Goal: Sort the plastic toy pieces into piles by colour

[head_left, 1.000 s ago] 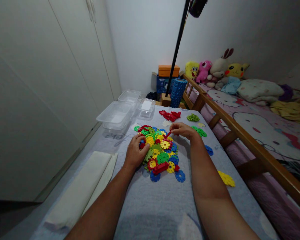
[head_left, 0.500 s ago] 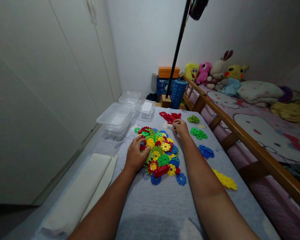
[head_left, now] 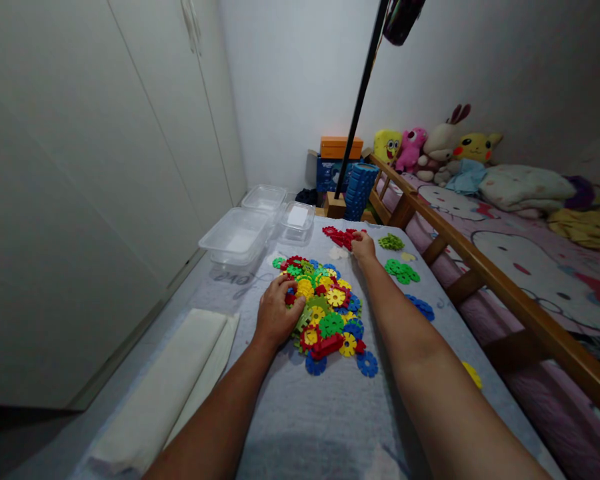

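A mixed heap of notched plastic disc pieces in red, yellow, green and blue lies in the middle of the cloth-covered table. My left hand rests at the heap's left side, thumb apart from the curved fingers, with pieces showing in the gap. Farther back, my right hand is at the right end of a small pile of red pieces. Its fingertips are pinched together on a red disc piece, which they partly hide. Sorted piles of olive-green, green, blue and yellow pieces lie along the right side.
Clear plastic containers stand at the back left. A folded white cloth lies at the left. A wooden bed rail borders the table's right side. Behind the table stand a black pole and a blue textured roller.
My right hand has moved slightly farther back with the red piece, onto the red pile. My left hand stays at the heap. The view has shifted slightly.
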{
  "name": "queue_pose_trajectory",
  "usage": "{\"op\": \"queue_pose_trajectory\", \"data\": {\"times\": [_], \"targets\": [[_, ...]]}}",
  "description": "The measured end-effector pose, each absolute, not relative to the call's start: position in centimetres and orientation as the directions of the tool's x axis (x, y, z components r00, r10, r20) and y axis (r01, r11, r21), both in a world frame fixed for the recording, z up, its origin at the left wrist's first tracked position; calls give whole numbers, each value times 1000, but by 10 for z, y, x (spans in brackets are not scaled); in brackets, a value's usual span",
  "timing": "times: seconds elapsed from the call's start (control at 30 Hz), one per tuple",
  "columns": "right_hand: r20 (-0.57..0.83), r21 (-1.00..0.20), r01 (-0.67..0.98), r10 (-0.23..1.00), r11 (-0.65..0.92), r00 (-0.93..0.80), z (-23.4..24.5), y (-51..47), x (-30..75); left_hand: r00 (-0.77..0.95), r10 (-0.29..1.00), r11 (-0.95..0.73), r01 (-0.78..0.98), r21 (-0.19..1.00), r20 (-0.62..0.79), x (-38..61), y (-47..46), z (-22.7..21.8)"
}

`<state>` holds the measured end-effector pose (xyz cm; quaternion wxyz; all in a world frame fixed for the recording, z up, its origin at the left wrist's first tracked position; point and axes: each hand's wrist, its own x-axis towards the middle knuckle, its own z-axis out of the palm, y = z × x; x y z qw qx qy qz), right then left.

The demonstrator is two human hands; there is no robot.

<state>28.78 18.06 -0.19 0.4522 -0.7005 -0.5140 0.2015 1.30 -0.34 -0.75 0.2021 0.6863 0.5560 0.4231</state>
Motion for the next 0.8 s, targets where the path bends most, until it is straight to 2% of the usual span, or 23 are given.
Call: {"op": "queue_pose_trajectory", "data": {"times": [0.1,0.4,0.47,0.6,0.7,0.8], "targets": [[143,-862,496,886,-108,441,-1,181,287,25,933,-304,591,747,360,13,-3,-8],[152,-912,409,897,-34,414,11,145,282,13,933,-298,595,747,361,14,-3,-9],[116,-931,364,934,-16,338,12,132,281,18,936,-290,600,745,351,13,-3,-9],[32,-939,345,999,18,34,18,111,275,22,934,-297,597,745,356,13,-3,-7],[13,-892,446,990,76,-142,24,104,268,7,928,-306,581,754,372,12,-3,-6],[-22,-794,596,973,121,-228,26,103,264,-1,926,-312,564,764,378,12,-3,-7]]}}
